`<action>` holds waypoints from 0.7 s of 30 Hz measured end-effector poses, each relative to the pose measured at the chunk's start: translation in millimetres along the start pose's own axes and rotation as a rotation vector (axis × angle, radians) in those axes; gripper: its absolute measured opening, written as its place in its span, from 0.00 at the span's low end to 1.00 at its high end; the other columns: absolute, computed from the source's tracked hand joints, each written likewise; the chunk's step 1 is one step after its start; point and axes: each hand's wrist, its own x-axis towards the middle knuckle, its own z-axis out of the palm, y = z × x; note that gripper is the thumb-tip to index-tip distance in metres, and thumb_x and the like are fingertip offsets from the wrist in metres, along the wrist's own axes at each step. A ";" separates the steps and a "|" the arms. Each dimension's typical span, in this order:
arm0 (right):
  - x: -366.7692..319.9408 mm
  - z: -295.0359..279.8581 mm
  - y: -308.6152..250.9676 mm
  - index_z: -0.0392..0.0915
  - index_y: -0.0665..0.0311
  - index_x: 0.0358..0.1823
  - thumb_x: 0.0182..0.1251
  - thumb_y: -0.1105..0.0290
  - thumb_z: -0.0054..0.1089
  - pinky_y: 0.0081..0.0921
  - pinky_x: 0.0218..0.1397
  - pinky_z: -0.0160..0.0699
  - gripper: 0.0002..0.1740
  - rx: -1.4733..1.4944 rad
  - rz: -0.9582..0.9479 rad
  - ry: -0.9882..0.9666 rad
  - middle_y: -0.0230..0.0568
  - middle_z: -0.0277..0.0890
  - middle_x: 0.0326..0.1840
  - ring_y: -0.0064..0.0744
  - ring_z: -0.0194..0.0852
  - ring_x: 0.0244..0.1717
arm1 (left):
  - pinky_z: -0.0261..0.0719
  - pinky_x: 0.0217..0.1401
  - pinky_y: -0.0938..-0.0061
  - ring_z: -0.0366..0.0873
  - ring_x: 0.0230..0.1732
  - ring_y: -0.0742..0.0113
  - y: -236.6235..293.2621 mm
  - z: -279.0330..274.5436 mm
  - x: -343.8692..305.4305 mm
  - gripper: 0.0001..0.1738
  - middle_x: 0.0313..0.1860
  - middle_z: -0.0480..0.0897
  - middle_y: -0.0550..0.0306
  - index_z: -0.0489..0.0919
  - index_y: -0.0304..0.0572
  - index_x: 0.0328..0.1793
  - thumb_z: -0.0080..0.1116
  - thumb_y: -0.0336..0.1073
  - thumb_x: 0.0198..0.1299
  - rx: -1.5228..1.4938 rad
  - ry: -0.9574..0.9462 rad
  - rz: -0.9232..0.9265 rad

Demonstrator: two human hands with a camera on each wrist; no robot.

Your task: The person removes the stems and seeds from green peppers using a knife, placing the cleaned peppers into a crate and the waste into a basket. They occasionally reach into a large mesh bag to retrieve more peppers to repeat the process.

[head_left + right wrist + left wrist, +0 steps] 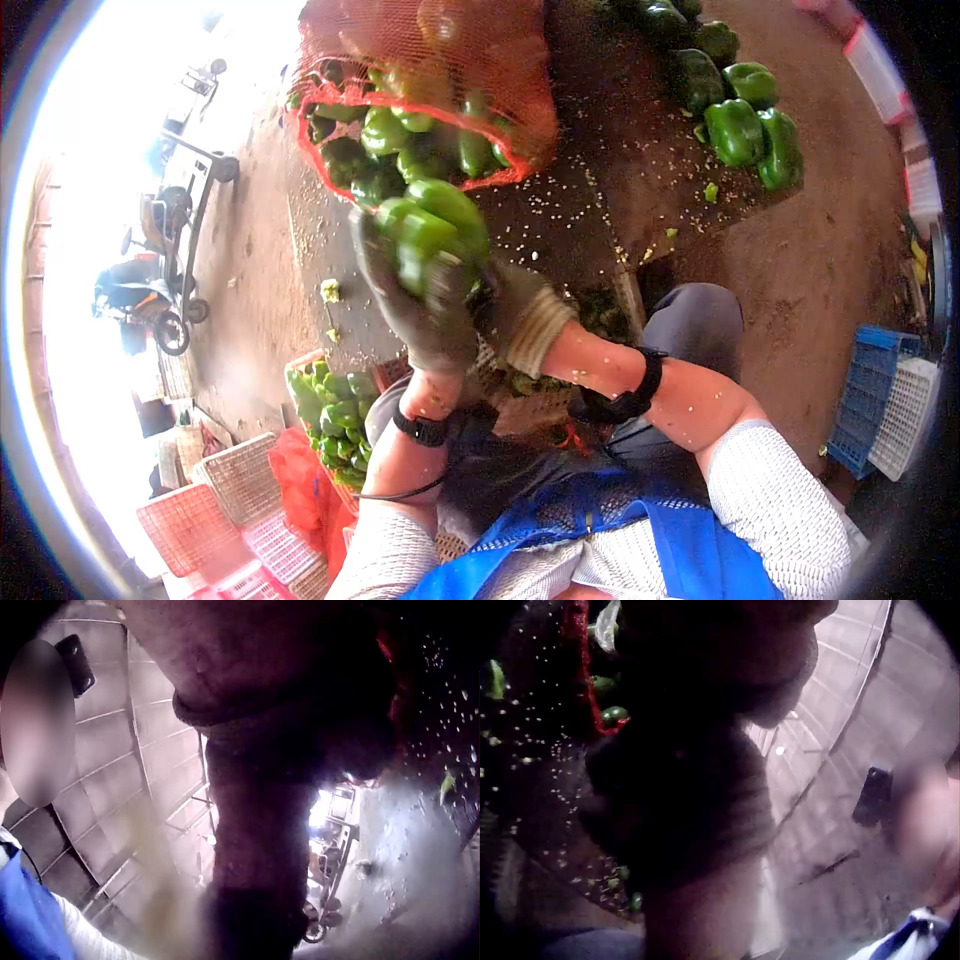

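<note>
Shiny green bell peppers (432, 225), blurred by motion, are held up between my two gloved hands in the head view, just below the mouth of a red mesh bag (535, 110). My left hand (420, 310) grips them from the left and below. From the right, my right hand (522, 312) holds against them, its fingers mostly hidden behind the peppers and the left hand. Inside the bag lie several more green peppers (385, 130). Both wrist views are dark, showing the left glove (682, 780) and right glove (300, 742) only as shadowy shapes.
More peppers (735, 130) lie at the right of the dark work surface (545, 215), which is scattered with pale seeds. A crate of peppers (335, 415) stands by my left knee. Stacked crates (195, 520) are at lower left, blue and white ones (870, 400) at right.
</note>
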 end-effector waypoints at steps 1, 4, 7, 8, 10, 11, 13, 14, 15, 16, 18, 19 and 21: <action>-0.8 34.2 24.0 0.71 0.64 0.58 0.65 0.68 0.49 0.34 0.66 0.66 0.20 -0.068 -0.036 -0.047 0.48 0.72 0.61 0.41 0.68 0.63 | 0.70 0.66 0.63 0.69 0.64 0.58 2.4 2.7 11.9 0.42 0.68 0.67 0.49 0.54 0.43 0.78 0.63 0.47 0.64 -0.283 0.109 -0.187; -0.1 92.1 64.8 0.68 0.68 0.61 0.65 0.71 0.47 0.35 0.71 0.61 0.23 -0.357 -0.108 -0.372 0.49 0.69 0.65 0.41 0.64 0.68 | 0.76 0.60 0.61 0.75 0.55 0.59 -9.1 -12.4 40.2 0.36 0.58 0.75 0.52 0.65 0.43 0.70 0.57 0.58 0.65 -0.679 0.108 -0.422; -10.2 11.0 26.7 0.62 0.64 0.69 0.66 0.68 0.51 0.33 0.71 0.63 0.29 -0.141 0.164 -0.292 0.45 0.69 0.66 0.39 0.66 0.66 | 0.77 0.58 0.61 0.77 0.53 0.57 -23.3 -39.0 46.1 0.32 0.54 0.78 0.52 0.70 0.43 0.64 0.55 0.59 0.65 -1.004 0.050 -0.759; -8.4 -12.9 23.7 0.61 0.61 0.71 0.67 0.67 0.53 0.31 0.68 0.66 0.30 0.017 0.249 -0.199 0.42 0.71 0.65 0.37 0.69 0.64 | 0.78 0.58 0.61 0.77 0.53 0.57 -29.2 -46.0 44.8 0.31 0.53 0.78 0.52 0.71 0.43 0.63 0.55 0.59 0.66 -1.084 0.014 -0.854; -3.1 -30.5 17.3 0.58 0.58 0.74 0.66 0.68 0.57 0.29 0.66 0.69 0.34 0.343 0.299 -0.073 0.41 0.72 0.64 0.36 0.71 0.63 | 0.77 0.58 0.62 0.77 0.54 0.58 -41.4 -50.3 33.8 0.32 0.53 0.78 0.53 0.71 0.41 0.63 0.56 0.58 0.65 -0.927 -0.057 -0.762; -1.3 -33.8 13.6 0.55 0.58 0.75 0.63 0.70 0.59 0.30 0.68 0.68 0.38 0.513 0.261 -0.034 0.42 0.71 0.66 0.36 0.70 0.64 | 0.77 0.59 0.62 0.77 0.54 0.59 -45.5 -48.2 28.2 0.32 0.54 0.78 0.53 0.71 0.41 0.63 0.57 0.58 0.64 -0.848 -0.103 -0.722; 8.0 -33.8 17.4 0.55 0.60 0.75 0.59 0.71 0.66 0.29 0.67 0.69 0.43 0.309 -0.057 0.140 0.41 0.71 0.66 0.31 0.70 0.64 | 0.76 0.60 0.66 0.75 0.57 0.62 -48.1 -44.2 16.6 0.38 0.58 0.76 0.52 0.66 0.38 0.69 0.61 0.57 0.62 -0.748 -0.301 -0.731; 7.0 -24.2 23.9 0.57 0.61 0.73 0.57 0.69 0.68 0.29 0.66 0.70 0.42 0.443 0.014 0.125 0.41 0.72 0.64 0.30 0.70 0.63 | 0.75 0.61 0.68 0.74 0.59 0.63 -44.6 -40.5 8.1 0.40 0.60 0.75 0.52 0.64 0.38 0.71 0.63 0.55 0.61 -0.616 -0.315 -0.705; 5.7 -18.9 27.2 0.60 0.62 0.71 0.56 0.66 0.71 0.30 0.66 0.70 0.42 0.582 0.085 0.115 0.40 0.73 0.63 0.29 0.71 0.62 | 0.74 0.62 0.69 0.73 0.60 0.63 -38.0 -37.7 0.9 0.42 0.63 0.73 0.51 0.62 0.37 0.72 0.65 0.53 0.60 -0.480 -0.330 -0.677; 5.6 -22.9 30.1 0.64 0.63 0.68 0.52 0.63 0.74 0.31 0.65 0.71 0.41 0.556 0.165 0.104 0.40 0.73 0.61 0.30 0.72 0.61 | 0.73 0.63 0.70 0.71 0.62 0.63 -35.5 -39.0 -4.0 0.43 0.65 0.71 0.51 0.61 0.36 0.73 0.68 0.47 0.58 -0.413 -0.393 -0.660; 7.4 -16.2 33.2 0.63 0.62 0.69 0.49 0.64 0.77 0.29 0.66 0.69 0.45 0.607 0.158 0.075 0.39 0.72 0.63 0.29 0.70 0.63 | 0.74 0.62 0.72 0.71 0.61 0.66 -31.5 -35.7 -4.2 0.44 0.63 0.72 0.53 0.61 0.38 0.73 0.72 0.38 0.53 -0.240 -0.432 -0.560; 8.1 -11.6 32.1 0.63 0.61 0.70 0.48 0.65 0.78 0.28 0.66 0.69 0.47 0.635 0.155 0.052 0.39 0.71 0.65 0.29 0.69 0.63 | 0.74 0.62 0.73 0.72 0.59 0.67 -32.0 -34.5 -5.8 0.44 0.62 0.73 0.54 0.63 0.39 0.73 0.73 0.36 0.52 -0.202 -0.441 -0.530; 2.4 -12.5 27.1 0.64 0.61 0.70 0.47 0.66 0.77 0.28 0.65 0.70 0.46 0.555 0.229 0.041 0.38 0.73 0.61 0.29 0.71 0.61 | 0.77 0.57 0.75 0.76 0.53 0.71 -35.4 -32.0 -3.9 0.37 0.55 0.78 0.59 0.70 0.38 0.69 0.73 0.31 0.52 -0.244 -0.394 -0.641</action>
